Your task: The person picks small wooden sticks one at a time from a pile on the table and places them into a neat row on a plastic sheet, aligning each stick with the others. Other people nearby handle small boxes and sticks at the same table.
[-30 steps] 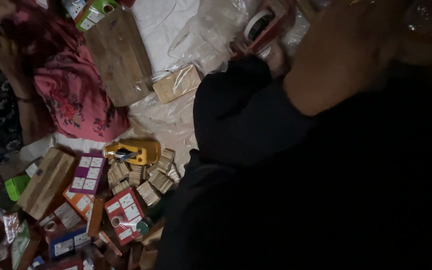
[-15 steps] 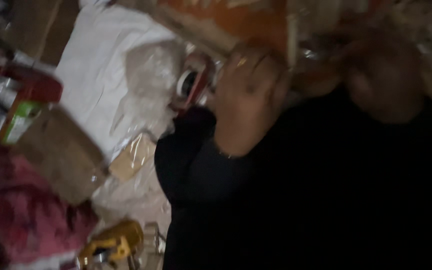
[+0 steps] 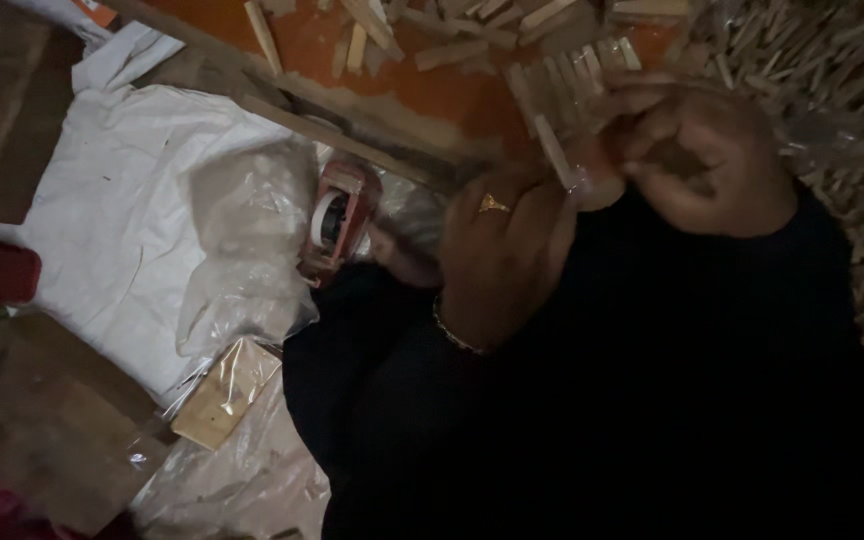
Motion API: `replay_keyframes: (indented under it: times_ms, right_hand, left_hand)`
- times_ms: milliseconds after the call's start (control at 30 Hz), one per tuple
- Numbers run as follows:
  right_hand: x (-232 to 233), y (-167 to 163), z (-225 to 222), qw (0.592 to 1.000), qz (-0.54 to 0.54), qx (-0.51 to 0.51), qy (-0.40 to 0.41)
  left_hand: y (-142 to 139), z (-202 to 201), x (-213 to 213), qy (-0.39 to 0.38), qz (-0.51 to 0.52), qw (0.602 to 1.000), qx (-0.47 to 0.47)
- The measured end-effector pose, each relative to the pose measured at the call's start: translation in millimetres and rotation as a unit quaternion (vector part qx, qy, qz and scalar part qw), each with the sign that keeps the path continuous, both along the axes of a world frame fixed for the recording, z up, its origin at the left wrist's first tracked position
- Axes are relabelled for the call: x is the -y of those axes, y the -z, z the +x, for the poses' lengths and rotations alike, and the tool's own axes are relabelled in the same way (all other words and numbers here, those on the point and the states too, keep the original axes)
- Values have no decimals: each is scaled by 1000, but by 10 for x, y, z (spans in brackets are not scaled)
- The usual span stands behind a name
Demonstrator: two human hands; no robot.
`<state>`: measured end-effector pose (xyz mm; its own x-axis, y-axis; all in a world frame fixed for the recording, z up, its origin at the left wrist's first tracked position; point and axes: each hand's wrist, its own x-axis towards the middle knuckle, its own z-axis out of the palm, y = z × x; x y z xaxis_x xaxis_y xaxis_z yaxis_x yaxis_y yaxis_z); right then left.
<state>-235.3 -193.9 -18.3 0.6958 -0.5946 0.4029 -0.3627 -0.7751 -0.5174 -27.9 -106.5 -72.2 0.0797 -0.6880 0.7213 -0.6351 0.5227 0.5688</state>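
Left hand [image 3: 502, 255] fingers curled, grip unclear, right hand [image 3: 697, 155] closed on clear plastic wrap [image 3: 587, 180], red tape dispenser [image 3: 337, 220] just beside left hand, wooden sticks [image 3: 562, 70] above

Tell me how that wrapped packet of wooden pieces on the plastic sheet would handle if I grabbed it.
The wrapped packet looks flat and blocky, so probably stiff and unlikely to roll. Its glossy clear wrap may be slippery. It lies on loose plastic sheet, so pushing would likely drag the sheet.

Both hands, left hand [image 3: 497, 255] and right hand [image 3: 697, 160], grip a clear packet of wooden sticks [image 3: 567, 150] near a red tape dispenser [image 3: 340, 215].
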Motion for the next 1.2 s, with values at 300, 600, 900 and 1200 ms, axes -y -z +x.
replay_keyframes:
  times_ms: [300, 600, 900, 1200]
  right_hand:
    - [-159, -12, 157, 992, -92, -84, 35]
    - [-270, -51, 313, 986, -98, -112, 70]
    - [-338, 35, 394, 974, -152, -91, 140]
    - [-307, 128, 514, 964, -183, -70, 181]
  left_hand:
    - [-25, 70, -15, -14, -46, 999, -12]
    - [-19, 151, -60, 60, -2, 997, -45]
    - [43, 129, -40, 56, -16, 997, -51]
    - [63, 95, -42, 33, -35, 998, -37]
